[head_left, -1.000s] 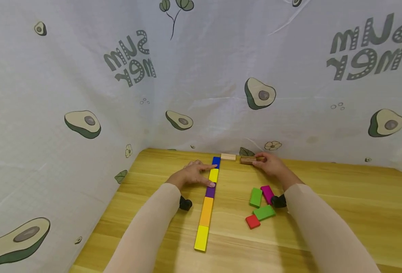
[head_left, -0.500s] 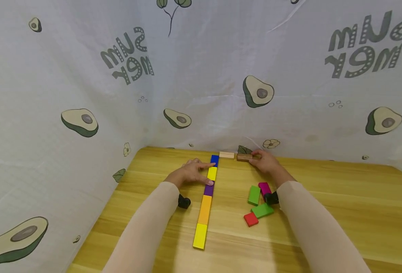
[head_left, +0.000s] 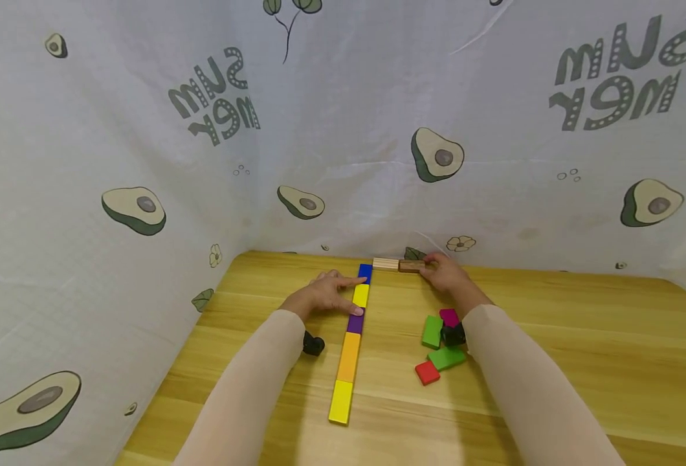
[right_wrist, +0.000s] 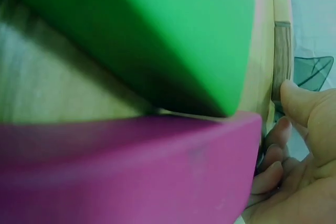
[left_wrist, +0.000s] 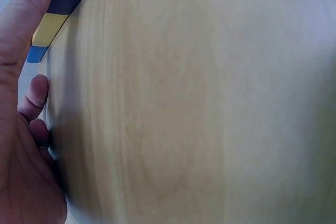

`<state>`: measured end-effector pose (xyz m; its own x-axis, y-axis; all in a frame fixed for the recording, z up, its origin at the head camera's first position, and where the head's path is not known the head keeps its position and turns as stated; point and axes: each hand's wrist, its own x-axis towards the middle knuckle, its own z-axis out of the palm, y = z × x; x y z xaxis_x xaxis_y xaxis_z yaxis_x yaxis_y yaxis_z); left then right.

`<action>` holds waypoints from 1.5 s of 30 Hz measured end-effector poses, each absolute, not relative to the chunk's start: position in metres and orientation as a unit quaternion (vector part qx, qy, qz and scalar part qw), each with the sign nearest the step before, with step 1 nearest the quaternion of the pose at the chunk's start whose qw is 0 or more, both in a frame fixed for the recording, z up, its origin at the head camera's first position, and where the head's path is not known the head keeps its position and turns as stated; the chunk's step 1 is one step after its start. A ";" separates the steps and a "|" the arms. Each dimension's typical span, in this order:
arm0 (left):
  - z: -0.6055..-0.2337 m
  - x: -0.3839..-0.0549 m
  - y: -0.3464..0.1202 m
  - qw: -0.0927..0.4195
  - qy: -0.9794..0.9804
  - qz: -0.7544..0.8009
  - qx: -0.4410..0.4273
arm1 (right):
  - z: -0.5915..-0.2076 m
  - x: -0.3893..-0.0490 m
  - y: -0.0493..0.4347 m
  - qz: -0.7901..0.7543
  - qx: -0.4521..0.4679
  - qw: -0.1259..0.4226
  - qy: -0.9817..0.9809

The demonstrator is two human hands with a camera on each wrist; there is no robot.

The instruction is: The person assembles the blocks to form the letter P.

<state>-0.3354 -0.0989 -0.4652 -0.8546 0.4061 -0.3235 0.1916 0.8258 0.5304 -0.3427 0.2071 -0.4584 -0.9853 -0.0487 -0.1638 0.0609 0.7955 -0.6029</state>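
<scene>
A straight row of flat blocks runs away from me: yellow (head_left: pixel 340 402), orange (head_left: pixel 349 357), purple (head_left: pixel 355 323), a second yellow (head_left: pixel 361 296) and blue (head_left: pixel 365 268) at the far end. My left hand (head_left: pixel 321 293) lies beside the row, thumb on the purple block and outstretched index finger at the blue one. A pale striped wooden block (head_left: pixel 386 264) extends to the right from the blue end. Between thumb and fingers my right hand (head_left: pixel 444 275) pinches a dark brown wooden block (head_left: pixel 411 266), its left end right at the pale block's end.
Under my right wrist lie two green blocks (head_left: pixel 432 332), a magenta block (head_left: pixel 449 317) and a red block (head_left: pixel 427 372). Behind the wooden table (head_left: pixel 553 336) hangs a white printed curtain (head_left: pixel 366 162), close to the wooden blocks. Black wrist cameras (head_left: pixel 314 344) stick out below both wrists.
My right hand has slid the brown block left, closing the gap to the pale block. The left hand keeps its place on the row.
</scene>
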 end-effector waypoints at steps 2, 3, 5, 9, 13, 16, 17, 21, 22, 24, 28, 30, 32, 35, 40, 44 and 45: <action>-0.465 -0.335 -0.099 0.217 0.930 0.249 0.160 | -0.459 -0.344 0.206 -0.318 0.005 0.089 0.944; -0.465 -0.335 -0.099 0.218 0.930 0.249 0.160 | -0.460 -0.344 0.206 -0.320 0.007 0.091 0.943; -0.465 -0.335 -0.099 0.218 0.931 0.246 0.160 | -0.460 -0.344 0.206 -0.320 0.009 0.092 0.943; -0.464 -0.335 -0.099 0.215 0.933 0.239 0.160 | -0.457 -0.342 0.204 -0.323 0.013 0.090 0.942; -0.465 -0.336 -0.099 0.213 0.934 0.239 0.159 | -0.455 -0.341 0.203 -0.322 0.011 0.089 0.942; -0.467 -0.337 -0.099 0.214 0.933 0.240 0.159 | -0.455 -0.341 0.202 -0.318 0.012 0.089 0.944; -0.467 -0.337 -0.100 0.214 0.933 0.242 0.159 | -0.456 -0.341 0.202 -0.318 0.013 0.089 0.944; -0.468 -0.337 -0.100 0.213 0.933 0.243 0.156 | -0.456 -0.341 0.203 -0.314 0.010 0.090 0.945; -0.468 -0.337 -0.099 0.213 0.933 0.244 0.155 | -0.456 -0.341 0.203 -0.314 0.010 0.090 0.945; -0.468 -0.337 -0.099 0.212 0.934 0.244 0.154 | -0.456 -0.340 0.203 -0.316 0.011 0.090 0.944; -0.468 -0.337 -0.099 0.212 0.933 0.245 0.153 | -0.455 -0.340 0.204 -0.317 0.011 0.091 0.944; -0.468 -0.336 -0.099 0.212 0.933 0.246 0.154 | -0.456 -0.340 0.204 -0.316 0.011 0.090 0.944; -0.468 -0.336 -0.099 0.212 0.933 0.248 0.153 | -0.456 -0.340 0.204 -0.317 0.011 0.091 0.944; -0.468 -0.335 -0.099 0.213 0.932 0.251 0.153 | -0.457 -0.341 0.205 -0.319 0.012 0.092 0.943; -0.467 -0.335 -0.099 0.213 0.932 0.252 0.152 | -0.456 -0.341 0.205 -0.321 0.008 0.092 0.943; -0.467 -0.336 -0.099 0.210 0.933 0.249 0.152 | -0.455 -0.340 0.205 -0.319 0.004 0.092 0.943; -0.467 -0.336 -0.099 0.210 0.933 0.248 0.152 | -0.455 -0.340 0.205 -0.319 0.004 0.092 0.943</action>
<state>-0.3358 -0.0986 -0.4670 -0.8654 0.3881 -0.3169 0.1796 0.8307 0.5269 -0.3401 0.2051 -0.4549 -0.9831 -0.0502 -0.1761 0.0671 0.7961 -0.6014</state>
